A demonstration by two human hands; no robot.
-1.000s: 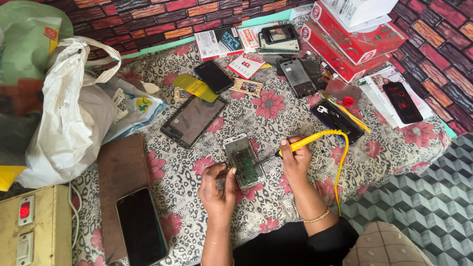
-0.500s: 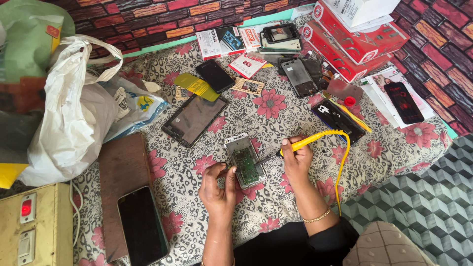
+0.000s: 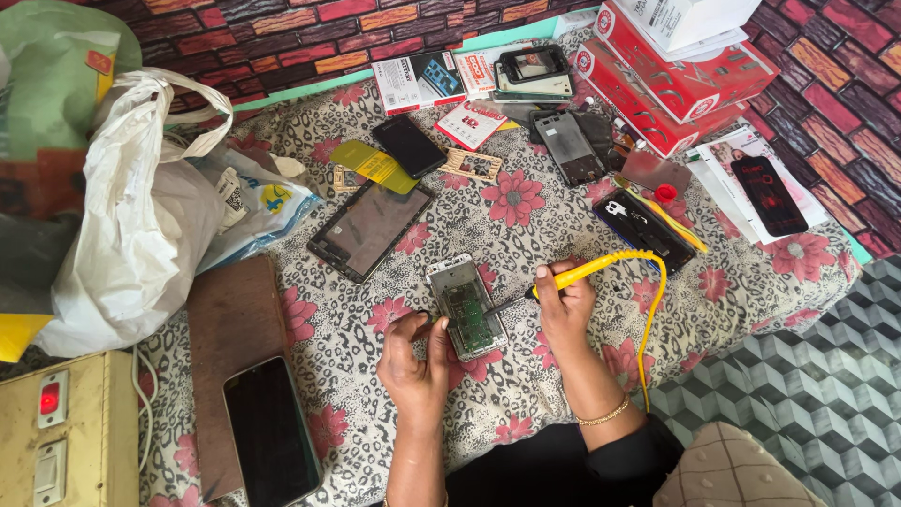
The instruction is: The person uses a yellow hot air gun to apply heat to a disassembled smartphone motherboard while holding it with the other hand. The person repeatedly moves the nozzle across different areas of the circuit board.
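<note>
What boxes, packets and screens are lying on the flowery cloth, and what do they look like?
Red boxes: stacked top right, flat, red with white trim.
White box: on top of the red boxes.
Small packet: top centre, flat, white with a blue picture.
Red-and-white card packet: below it, tilted.
Dark tablet screen: centre left, black rectangle.
Black phone: bottom left, screen dark.
Red-lit phone screen: right, on white paper.

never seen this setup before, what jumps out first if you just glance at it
At the centre, an opened phone with its green circuit board bared lies on the flowered cloth, steadied by the left hand. The right hand holds a yellow-handled soldering iron with its tip at the phone's edge. Red boxes sit top right, a white plastic bag left.
</note>
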